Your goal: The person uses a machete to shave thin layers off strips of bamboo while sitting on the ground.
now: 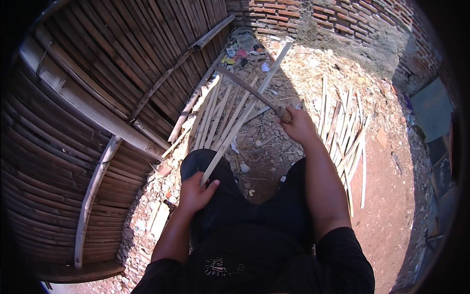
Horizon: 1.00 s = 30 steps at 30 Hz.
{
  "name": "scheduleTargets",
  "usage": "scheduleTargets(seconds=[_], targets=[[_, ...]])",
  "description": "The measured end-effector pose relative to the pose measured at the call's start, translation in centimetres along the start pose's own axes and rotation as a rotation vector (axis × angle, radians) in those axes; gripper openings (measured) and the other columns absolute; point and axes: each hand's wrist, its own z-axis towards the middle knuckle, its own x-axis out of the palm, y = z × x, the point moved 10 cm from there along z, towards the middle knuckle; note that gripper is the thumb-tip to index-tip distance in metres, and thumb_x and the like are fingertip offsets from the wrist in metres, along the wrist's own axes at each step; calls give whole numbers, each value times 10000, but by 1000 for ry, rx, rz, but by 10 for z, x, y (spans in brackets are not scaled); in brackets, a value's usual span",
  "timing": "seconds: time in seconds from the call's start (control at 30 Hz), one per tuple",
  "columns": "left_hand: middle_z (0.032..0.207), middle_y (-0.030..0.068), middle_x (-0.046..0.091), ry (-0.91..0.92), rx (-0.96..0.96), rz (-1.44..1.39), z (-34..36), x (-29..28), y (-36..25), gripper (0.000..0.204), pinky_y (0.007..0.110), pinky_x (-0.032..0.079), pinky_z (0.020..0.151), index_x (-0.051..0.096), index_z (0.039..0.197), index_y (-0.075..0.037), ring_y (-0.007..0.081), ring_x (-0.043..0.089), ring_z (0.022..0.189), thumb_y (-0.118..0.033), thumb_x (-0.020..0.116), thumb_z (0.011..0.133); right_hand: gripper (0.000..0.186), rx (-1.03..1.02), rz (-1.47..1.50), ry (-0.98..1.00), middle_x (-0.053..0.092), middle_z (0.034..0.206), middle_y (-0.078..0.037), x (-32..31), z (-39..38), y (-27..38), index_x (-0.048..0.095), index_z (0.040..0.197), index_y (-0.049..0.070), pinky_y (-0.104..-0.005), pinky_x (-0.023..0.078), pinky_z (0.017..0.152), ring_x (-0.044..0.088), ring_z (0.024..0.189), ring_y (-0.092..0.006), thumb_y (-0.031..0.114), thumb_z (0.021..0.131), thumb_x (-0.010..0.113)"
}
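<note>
My left hand [196,192] is closed round the near end of a long pale bamboo strip [245,114], low by my left knee. The strip slants away up and to the right, toward the brick wall. In my right hand [296,125], closed round its handle, is a machete [249,88] with a long dark blade pointing far left. The blade crosses the strip in this view; whether the two touch I cannot tell. Beyond my left knee, several more bamboo strips [215,115] lie on the ground.
A bamboo-slat wall [98,63] with pole braces rises at my left. A brick wall [338,24] closes the far side. Another pile of bamboo strips [345,132] lies right of my right forearm. Shavings and rubble [303,68] litter the ground, with coloured scraps [240,54] in the far corner.
</note>
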Motion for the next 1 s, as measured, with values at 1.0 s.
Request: scheduleTargets(seconds=[1.0], targets=[[667, 112, 635, 60, -4, 93, 1, 1, -9, 417, 410, 522, 615, 691, 950, -37, 293, 674, 641, -427, 824, 882, 462, 201, 180, -30, 736, 990, -272, -1, 1, -34, 706, 1150, 12, -507, 548, 862, 712, 973, -444, 377, 882, 795]])
